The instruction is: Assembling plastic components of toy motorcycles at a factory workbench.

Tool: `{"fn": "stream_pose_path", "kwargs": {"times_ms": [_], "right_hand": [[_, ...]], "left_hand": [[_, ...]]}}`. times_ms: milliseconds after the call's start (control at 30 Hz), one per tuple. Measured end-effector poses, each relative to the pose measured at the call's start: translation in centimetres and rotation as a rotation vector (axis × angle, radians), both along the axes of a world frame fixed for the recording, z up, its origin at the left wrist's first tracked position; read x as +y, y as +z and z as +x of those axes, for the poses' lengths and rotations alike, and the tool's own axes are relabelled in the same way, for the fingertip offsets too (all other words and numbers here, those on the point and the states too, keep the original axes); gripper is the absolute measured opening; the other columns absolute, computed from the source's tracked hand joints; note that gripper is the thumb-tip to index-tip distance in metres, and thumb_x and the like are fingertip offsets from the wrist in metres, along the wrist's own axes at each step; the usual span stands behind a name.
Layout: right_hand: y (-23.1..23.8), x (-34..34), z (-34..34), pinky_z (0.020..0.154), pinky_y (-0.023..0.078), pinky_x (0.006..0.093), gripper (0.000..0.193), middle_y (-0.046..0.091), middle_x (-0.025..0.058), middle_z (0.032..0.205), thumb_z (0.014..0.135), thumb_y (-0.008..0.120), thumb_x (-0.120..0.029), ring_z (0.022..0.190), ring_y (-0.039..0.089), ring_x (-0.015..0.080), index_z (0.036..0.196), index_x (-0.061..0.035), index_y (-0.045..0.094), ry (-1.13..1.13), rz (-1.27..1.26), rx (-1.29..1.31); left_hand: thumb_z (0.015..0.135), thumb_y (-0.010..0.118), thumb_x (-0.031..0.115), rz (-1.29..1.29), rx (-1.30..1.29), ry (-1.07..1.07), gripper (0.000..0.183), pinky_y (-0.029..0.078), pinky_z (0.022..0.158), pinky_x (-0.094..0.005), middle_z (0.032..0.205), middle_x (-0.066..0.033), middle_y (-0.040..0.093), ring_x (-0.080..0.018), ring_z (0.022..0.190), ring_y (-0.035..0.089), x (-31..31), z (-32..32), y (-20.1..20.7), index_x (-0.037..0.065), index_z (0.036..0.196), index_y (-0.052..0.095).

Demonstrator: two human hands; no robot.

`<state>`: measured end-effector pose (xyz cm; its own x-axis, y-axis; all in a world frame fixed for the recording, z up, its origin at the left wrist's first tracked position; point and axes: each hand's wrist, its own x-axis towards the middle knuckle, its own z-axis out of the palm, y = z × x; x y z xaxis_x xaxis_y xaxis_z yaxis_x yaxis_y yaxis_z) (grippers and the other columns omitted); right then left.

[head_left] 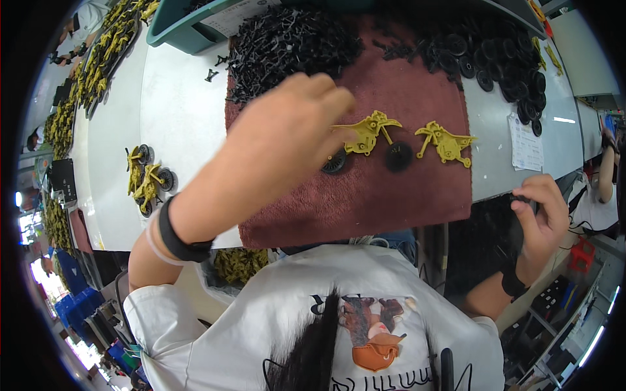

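My left hand [293, 120] is over a maroon towel [365, 202], slightly blurred, its thumb and forefinger apart with nothing visible between them. The thumb tip overlaps the left end of a yellow toy motorcycle body half [366, 133]. A black wheel [334, 161] is at that body's left end, partly under my hand, and another black wheel [398, 156] lies at its right. Farther right on the towel is a second yellow body half [447, 143]. Off the table's front right edge, my right hand [546, 212] pinches a small black part [520, 198] between thumb and fingers.
A heap of small black parts [287, 49] covers the towel's far left; many black wheels [495, 58] lie far right. Yellow toy motorcycles with wheels [147, 179] sit at left. A green bin [189, 29] stands behind, and a paper sheet [525, 143] lies right.
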<state>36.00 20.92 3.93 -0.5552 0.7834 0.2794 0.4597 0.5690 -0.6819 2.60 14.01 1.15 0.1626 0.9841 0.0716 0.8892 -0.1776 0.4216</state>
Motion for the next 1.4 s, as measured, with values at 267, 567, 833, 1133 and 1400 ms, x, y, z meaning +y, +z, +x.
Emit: {"fn": "stream_pose_path", "kwargs": {"times_ms": [267, 567, 833, 1133, 1400], "right_hand": [[-0.8, 0.0, -2.0, 0.062, 0.041, 0.0243, 0.019, 0.059, 0.0095, 0.082, 0.069, 0.07, 0.008, 0.068, 0.052, 0.015, 0.085, 0.004, 0.064, 0.122, -0.047, -0.008], [-3.1, -1.7, -6.0, 0.072, 0.048, 0.0305, 0.018, 0.063, 0.0118, 0.097, 0.068, 0.072, 0.001, 0.083, 0.061, 0.0247, 0.084, -0.0009, 0.065, 0.311, -0.247, -0.056], [-7.0, -4.0, -9.1, 0.079, 0.049, 0.036, 0.016, 0.055, 0.0108, 0.122, 0.07, 0.074, -0.007, 0.096, 0.057, 0.0279, 0.082, -0.0049, 0.065, 0.446, -0.051, -0.209], [-7.8, -5.2, -9.6, 0.08, 0.049, 0.0351, 0.019, 0.058, 0.0118, 0.114, 0.067, 0.075, -0.004, 0.099, 0.058, 0.0289, 0.084, -0.0034, 0.066, 0.339, -0.019, -0.215], [-7.2, -5.4, -9.2, 0.075, 0.049, 0.028, 0.021, 0.062, 0.0112, 0.102, 0.066, 0.074, 0.005, 0.089, 0.062, 0.0194, 0.085, 0.0008, 0.067, 0.159, -0.293, -0.035]], "left_hand": [[0.077, 0.07, 0.02, 0.015, 0.161, -0.091, 0.038, 0.043, 0.084, -0.0363, 0.101, -0.0088, 0.055, -0.0271, 0.096, 0.053, -1.5, 2.2, -4.1, 0.004, 0.108, 0.056], [0.071, 0.072, 0.012, -0.016, 0.104, 0.01, 0.041, 0.044, 0.086, -0.038, 0.103, -0.0088, 0.056, -0.0289, 0.098, 0.054, -5.4, 3.0, -3.6, 0.006, 0.109, 0.057], [0.072, 0.074, 0.01, 0.001, -0.009, 0.255, 0.047, 0.044, 0.091, -0.0398, 0.114, -0.0117, 0.055, -0.0317, 0.108, 0.052, -8.4, 3.6, -4.2, 0.005, 0.117, 0.059], [0.076, 0.071, 0.007, 0.167, -0.132, 0.376, 0.043, 0.04, 0.096, -0.0413, 0.119, -0.0113, 0.053, -0.0315, 0.113, 0.049, -9.5, 4.6, -7.8, 0.007, 0.118, 0.06], [0.075, 0.072, 0.012, 0.178, -0.176, 0.354, 0.044, 0.037, 0.099, -0.0425, 0.122, -0.0105, 0.052, -0.032, 0.115, 0.047, -9.6, 4.5, -8.4, 0.01, 0.118, 0.061]]}}
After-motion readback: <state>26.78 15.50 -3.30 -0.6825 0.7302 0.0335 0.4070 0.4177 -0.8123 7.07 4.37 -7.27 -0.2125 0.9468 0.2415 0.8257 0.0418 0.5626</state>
